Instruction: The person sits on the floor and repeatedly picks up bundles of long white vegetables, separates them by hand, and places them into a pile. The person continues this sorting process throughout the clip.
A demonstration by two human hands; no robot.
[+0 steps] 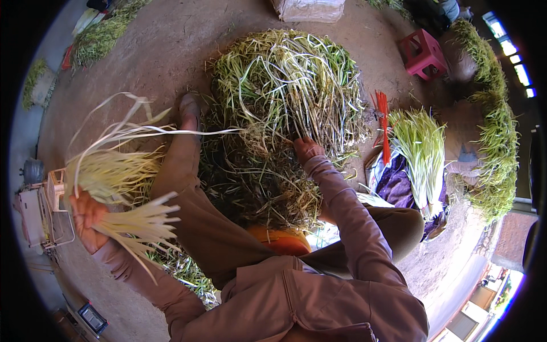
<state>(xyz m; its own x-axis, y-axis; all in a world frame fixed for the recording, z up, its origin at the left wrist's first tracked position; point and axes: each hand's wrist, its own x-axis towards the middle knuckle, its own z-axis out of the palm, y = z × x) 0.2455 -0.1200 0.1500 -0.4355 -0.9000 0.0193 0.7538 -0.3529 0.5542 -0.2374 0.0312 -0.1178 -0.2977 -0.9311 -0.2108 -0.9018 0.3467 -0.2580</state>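
My left hand (89,220), out to the left, is closed around a bundle of pale yellow-white chive-like stalks (134,222). Their leaves fan out above the fist, and one long white strand stretches right towards the pile. Before me lies a big heap of long chive-like greens (286,64), green at the far side with brownish stems towards me. My right hand (308,149) reaches in at the near ends of those stems. Its fingertips are hidden among them, so its grip is unclear. Dark, dry trimmings (260,184) lie between my legs.
On my right, a bundle of trimmed greens (421,162) lies on purple cloth (391,181) beside red ties (383,124). Farther off are a pink plastic stool (424,55) and a long row of greens (495,145). A wrapped bale (310,9) stands ahead; a digital device (92,318) sits lower left.
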